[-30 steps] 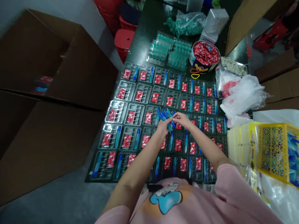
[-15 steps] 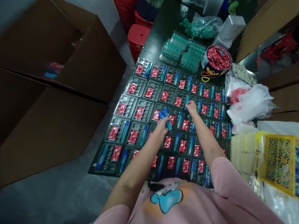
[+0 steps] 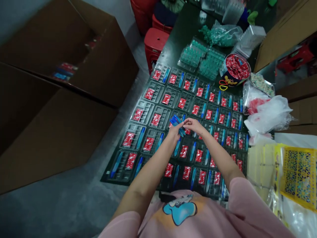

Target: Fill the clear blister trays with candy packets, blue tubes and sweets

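Several blue pens are bunched in my left hand, its fingers closed round them over the middle of the tray rows. My right hand meets it there, thumb and fingertips pinched at the pens' edge; what they hold, if anything, is too small to make out. Clear plastic trays cover the dark table in rows. Each visible tray carries a red packet. Many also have a blue pen along one side, while some trays at the left of the middle rows show no pen.
Green pieces in trays and a tub of red packets stand at the back, near scissors. Plastic bags and a yellow basket are at right. Open cardboard boxes fill the left; a red stool stands behind.
My right hand has come back left to the pens in my left hand, leaving a pen in a tray of the second row. The view has shifted slightly.
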A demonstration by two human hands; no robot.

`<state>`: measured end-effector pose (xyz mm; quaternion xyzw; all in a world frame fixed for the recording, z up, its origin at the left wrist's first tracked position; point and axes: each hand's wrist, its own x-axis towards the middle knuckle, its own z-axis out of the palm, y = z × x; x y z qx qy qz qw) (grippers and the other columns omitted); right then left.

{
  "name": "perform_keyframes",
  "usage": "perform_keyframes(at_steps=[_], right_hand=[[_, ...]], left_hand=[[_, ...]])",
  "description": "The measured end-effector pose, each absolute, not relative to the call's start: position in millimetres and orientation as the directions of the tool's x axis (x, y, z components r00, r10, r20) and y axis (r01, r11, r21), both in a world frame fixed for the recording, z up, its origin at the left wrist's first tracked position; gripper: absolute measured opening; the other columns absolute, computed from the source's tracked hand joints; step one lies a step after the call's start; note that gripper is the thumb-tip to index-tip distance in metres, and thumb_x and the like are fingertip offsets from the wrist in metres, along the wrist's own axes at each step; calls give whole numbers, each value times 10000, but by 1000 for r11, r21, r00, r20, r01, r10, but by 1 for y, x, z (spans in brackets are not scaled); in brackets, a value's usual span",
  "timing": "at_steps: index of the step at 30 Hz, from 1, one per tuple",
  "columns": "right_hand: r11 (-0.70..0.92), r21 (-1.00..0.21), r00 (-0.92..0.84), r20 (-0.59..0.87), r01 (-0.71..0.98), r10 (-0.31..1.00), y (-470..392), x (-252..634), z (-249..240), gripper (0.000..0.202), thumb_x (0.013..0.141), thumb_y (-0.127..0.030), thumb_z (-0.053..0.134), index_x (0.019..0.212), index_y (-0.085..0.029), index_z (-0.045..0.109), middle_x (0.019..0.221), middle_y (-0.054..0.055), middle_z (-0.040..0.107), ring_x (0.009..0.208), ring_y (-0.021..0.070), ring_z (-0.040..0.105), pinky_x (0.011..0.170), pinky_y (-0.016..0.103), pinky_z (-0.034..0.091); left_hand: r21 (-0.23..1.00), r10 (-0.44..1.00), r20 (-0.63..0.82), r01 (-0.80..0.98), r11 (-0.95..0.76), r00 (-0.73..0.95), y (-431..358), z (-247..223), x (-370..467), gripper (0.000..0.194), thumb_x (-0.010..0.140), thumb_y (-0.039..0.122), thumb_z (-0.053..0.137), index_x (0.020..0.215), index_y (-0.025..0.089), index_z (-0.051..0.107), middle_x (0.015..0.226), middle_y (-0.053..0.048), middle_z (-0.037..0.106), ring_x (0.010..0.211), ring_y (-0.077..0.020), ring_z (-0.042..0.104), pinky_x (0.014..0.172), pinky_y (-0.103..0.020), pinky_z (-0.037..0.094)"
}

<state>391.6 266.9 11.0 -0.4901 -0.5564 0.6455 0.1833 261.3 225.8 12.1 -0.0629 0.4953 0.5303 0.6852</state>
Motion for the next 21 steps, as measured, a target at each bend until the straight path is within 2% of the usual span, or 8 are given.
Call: perform_keyframes(at_steps=[3, 6, 9, 12, 17, 21], right_hand=[[-304, -894, -424, -427, 328, 799, 266, 378, 9, 333, 623, -399, 725, 848, -215, 562, 654, -57, 601, 589, 123, 558, 607, 251, 449], [-287, -855, -234, -414, 432, 880, 293, 375, 2, 284, 663, -353, 685, 878, -222, 554, 652, -63, 599, 593, 130, 569, 627, 261, 458], [-313, -721, 69, -346, 618, 936, 331, 376, -5, 211, 689, -270, 641, 873, -217, 553, 700, -37, 621, 696, 154, 612, 737, 289, 475], [-373, -583, 254, -279, 722, 926, 359, 376, -11, 179, 706, -219, 607, 878, -205, 557, 783, 9, 654, 807, 178, 632, 822, 303, 460], [-398, -500, 337, -212, 769, 917, 374, 372, -18, 188, 717, -229, 629, 888, -195, 557, 850, 64, 665, 857, 207, 632, 835, 311, 443], [-329, -541, 299, -145, 774, 943, 363, 356, -12, 190, 734, -275, 628, 891, -193, 561, 881, 73, 651, 896, 212, 612, 869, 332, 444]], left_hand=[[423, 668, -744, -794, 436, -30, 229, 13, 252, 318, 561, 123, 839, 802, 129, 632, 648, -7, 674, 546, -120, 619, 569, -229, 493], [411, 645, -762, -806, 425, -49, 228, 13, 237, 317, 596, 156, 840, 820, 143, 615, 641, 15, 657, 521, -86, 593, 544, -199, 479], [359, 620, -784, -830, 426, -20, 225, 14, 220, 288, 640, 188, 829, 791, 155, 586, 607, 29, 622, 515, -82, 590, 530, -188, 479], [316, 613, -790, -840, 442, 26, 220, 13, 202, 254, 681, 215, 804, 793, 160, 583, 591, 34, 600, 513, -99, 596, 529, -211, 494], [259, 621, -777, -845, 468, 106, 214, 14, 176, 217, 715, 166, 733, 900, 148, 620, 670, -6, 649, 582, -141, 643, 572, -263, 532], [239, 616, -779, -856, 458, 112, 217, 13, 164, 270, 694, 68, 644, 953, 143, 632, 737, -32, 681, 653, -173, 675, 619, -300, 556]])
